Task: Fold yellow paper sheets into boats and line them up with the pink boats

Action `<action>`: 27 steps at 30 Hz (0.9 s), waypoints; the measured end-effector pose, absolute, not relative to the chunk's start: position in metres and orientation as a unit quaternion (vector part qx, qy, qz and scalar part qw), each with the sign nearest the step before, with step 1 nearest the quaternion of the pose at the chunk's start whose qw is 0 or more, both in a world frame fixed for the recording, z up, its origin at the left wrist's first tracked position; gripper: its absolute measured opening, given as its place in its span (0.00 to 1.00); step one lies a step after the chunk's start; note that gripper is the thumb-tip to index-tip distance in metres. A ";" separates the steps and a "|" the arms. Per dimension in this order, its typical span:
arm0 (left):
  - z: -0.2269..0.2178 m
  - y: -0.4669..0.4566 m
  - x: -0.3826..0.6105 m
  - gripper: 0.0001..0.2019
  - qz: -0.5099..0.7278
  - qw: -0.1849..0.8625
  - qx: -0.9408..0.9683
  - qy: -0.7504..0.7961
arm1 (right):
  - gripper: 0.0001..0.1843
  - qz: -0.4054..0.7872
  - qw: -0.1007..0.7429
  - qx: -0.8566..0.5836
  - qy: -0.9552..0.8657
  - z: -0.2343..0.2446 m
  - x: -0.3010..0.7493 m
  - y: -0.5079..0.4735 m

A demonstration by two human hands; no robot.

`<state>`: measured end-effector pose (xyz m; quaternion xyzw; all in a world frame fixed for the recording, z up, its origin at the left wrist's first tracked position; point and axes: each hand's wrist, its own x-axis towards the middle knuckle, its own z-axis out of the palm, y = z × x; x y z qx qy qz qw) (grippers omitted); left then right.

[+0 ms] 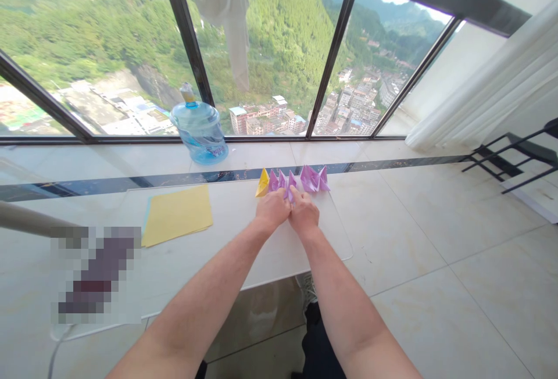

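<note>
A row of folded paper boats stands along the far right part of the white table (226,251). At its left end is a yellow paper boat (263,183), and several purple ones follow. My left hand (273,210) and my right hand (304,210) meet at the near side of the row, fingers closed together at a purple paper boat (292,184) in the middle. The fingertips partly cover it. Right of my hands, another purple paper boat (310,178) stands slightly apart from the middle ones.
A stack of yellow paper (178,216) lies left on the table, beside a pixelated patch (96,274). Beyond the table stands a blue water jug (200,132) by the window. A black metal rack (518,149) and a white curtain (483,88) are at right.
</note>
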<state>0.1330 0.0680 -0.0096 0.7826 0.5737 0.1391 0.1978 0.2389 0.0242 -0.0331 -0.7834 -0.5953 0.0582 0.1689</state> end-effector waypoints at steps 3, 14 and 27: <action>-0.009 0.068 0.136 0.17 0.143 0.214 0.779 0.571 | 0.25 0.059 0.169 -0.774 -0.608 -0.035 0.239 0.025; -0.016 0.066 0.133 0.13 0.246 0.289 0.709 0.595 | 0.12 0.000 0.166 -0.781 -0.603 -0.041 0.246 0.025; 0.033 0.078 0.067 0.09 0.373 0.441 0.569 0.585 | 0.12 -0.036 0.410 -0.562 -0.717 0.003 0.248 -0.009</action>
